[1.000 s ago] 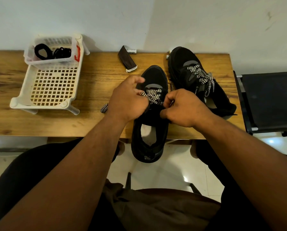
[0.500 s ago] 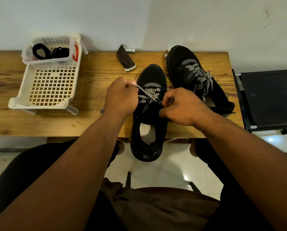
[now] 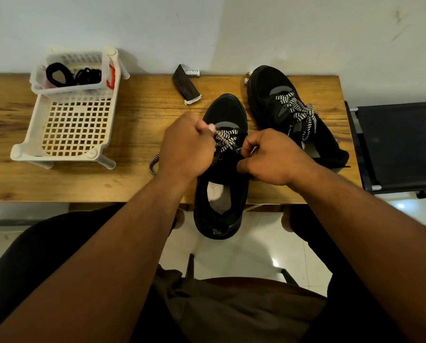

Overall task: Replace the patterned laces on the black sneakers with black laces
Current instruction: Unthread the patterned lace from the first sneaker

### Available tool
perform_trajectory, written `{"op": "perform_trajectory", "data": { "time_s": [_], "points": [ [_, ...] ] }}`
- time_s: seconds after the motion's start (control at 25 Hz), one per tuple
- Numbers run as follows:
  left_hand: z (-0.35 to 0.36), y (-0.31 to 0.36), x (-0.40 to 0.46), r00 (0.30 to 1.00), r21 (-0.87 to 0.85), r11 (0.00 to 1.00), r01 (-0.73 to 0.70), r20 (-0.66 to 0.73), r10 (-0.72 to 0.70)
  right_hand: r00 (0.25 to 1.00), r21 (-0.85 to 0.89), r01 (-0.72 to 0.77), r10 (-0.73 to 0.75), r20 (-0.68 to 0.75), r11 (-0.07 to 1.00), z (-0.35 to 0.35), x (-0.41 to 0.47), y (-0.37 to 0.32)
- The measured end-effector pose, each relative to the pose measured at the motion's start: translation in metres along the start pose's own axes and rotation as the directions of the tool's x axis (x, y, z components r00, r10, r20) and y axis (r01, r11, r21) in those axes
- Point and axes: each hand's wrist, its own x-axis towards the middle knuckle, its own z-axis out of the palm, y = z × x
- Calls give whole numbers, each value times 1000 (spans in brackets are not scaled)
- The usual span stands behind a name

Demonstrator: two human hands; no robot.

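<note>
Item: near black fabric sneaker [image 3: 222, 169], toe pointing away from you, heel overhanging the front edge of the wooden plank table [image 3: 137, 134]. Its black-and-white zigzag patterned lace [image 3: 225, 138] crosses only the lower eyelets; a loose end [image 3: 153, 164] trails on the table beside your left wrist.

Hands: your left hand [image 3: 186, 147] is curled, pinching a strand of that lace. Your right hand [image 3: 272, 155] is curled at the eyelets opposite; what its fingertips hold cannot be told.

Item: second black sneaker [image 3: 293, 115], just beside the first, fully laced in the same pattern.

Item: black replacement laces [image 3: 73, 75], coiled in the small clear tub on the white slotted plastic rack [image 3: 68, 125], well apart to your left.

Step in hand, by judgement: unthreading the first shoe. The next move calls for drawing the strand clear of its eyelet, then working down the remaining crossings.
</note>
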Motion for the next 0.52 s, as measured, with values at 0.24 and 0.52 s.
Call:
{"op": "perform_trajectory", "data": {
  "time_s": [0.24, 0.52],
  "points": [
    [-9, 7, -9, 975, 79, 977, -196, 122, 186, 1000, -7, -2, 2, -2, 1000, -1, -1, 0],
    [5, 1, -15, 972, 157, 960, -232, 68, 224, 1000, 14, -1, 1, 3, 1000, -1, 0, -1]
  ]
}}
